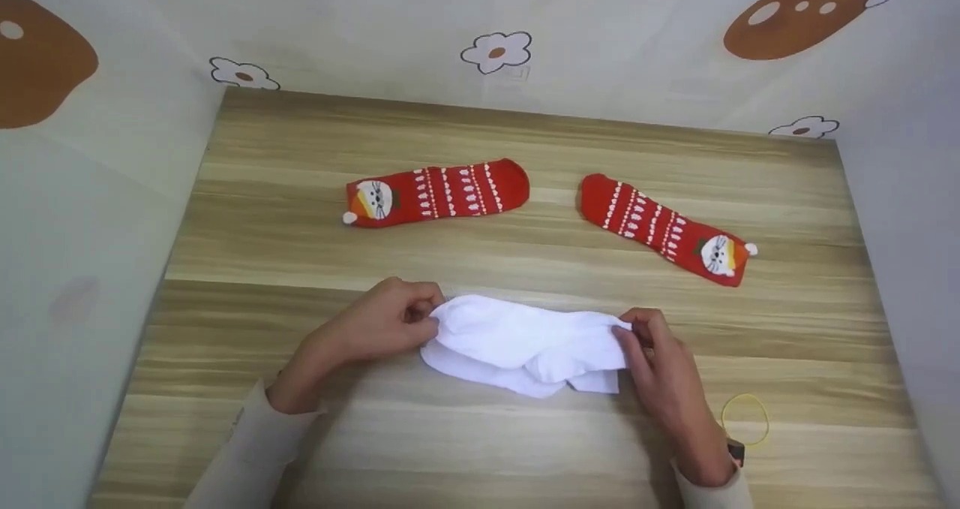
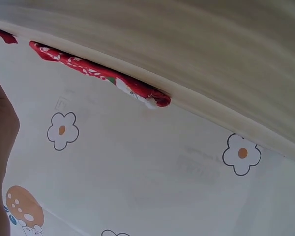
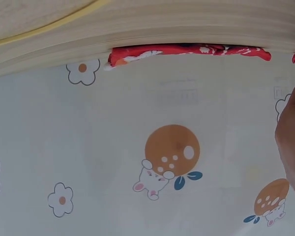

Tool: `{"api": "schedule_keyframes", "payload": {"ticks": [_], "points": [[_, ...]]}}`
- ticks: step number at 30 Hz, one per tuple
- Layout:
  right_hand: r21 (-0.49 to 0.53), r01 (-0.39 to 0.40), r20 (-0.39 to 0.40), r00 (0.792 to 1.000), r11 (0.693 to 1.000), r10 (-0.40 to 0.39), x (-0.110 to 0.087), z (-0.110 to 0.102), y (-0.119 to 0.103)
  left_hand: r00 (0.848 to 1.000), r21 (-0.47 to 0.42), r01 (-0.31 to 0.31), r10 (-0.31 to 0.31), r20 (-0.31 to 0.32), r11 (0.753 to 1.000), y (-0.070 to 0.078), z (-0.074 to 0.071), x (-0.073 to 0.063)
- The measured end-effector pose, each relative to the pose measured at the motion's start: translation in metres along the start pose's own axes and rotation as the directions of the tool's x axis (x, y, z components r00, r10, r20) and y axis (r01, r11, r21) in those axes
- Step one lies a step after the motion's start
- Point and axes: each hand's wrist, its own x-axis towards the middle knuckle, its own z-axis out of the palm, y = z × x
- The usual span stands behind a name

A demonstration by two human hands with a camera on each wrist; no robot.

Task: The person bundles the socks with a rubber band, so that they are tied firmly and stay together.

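Observation:
A white sock point(image 1: 517, 332) stretches sideways between both hands, near the front of the wooden table. My left hand point(image 1: 386, 317) pinches its left end between thumb and fingertips. At the opposite end, my right hand point(image 1: 664, 362) pinches the upper corner. Beneath it, partly hidden, lies a second layer of white fabric point(image 1: 487, 374) that looks like a matching sock. In the left wrist view only part of the left hand point(image 2: 2, 128) shows at the left edge; the right wrist view has part of the right hand point(image 3: 292, 140) at its right edge.
Two red patterned socks with cat faces lie flat farther back, one at left point(image 1: 450, 194) and one at right point(image 1: 664, 227). A thin yellow rubber band point(image 1: 723, 419) lies beside the right wrist. Patterned walls point(image 1: 360, 36) border the table's back and sides.

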Motion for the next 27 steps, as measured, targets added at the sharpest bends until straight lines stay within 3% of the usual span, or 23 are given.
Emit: {"api": "schedule_keyframes", "payload": {"ticks": [10,19,27], "points": [[-0.036,0.019,0.126,0.992,0.999,-0.015,0.0029,-0.0019,0.0018,0.996,0.095,0.051,-0.058,0.074,0.994,-0.0009,0.0005,0.0010],[-0.047,0.121,0.120,0.986,0.992,-0.115,0.0017,0.0009,0.0081,0.993,0.168,0.040,-0.057,0.101,0.985,-0.0013,-0.0006,0.0019],[-0.087,-0.015,0.235,0.971,0.996,0.035,0.0042,-0.0023,0.0082,0.990,0.204,0.038,-0.065,0.127,0.978,-0.0048,-0.0003,0.0015]]}}
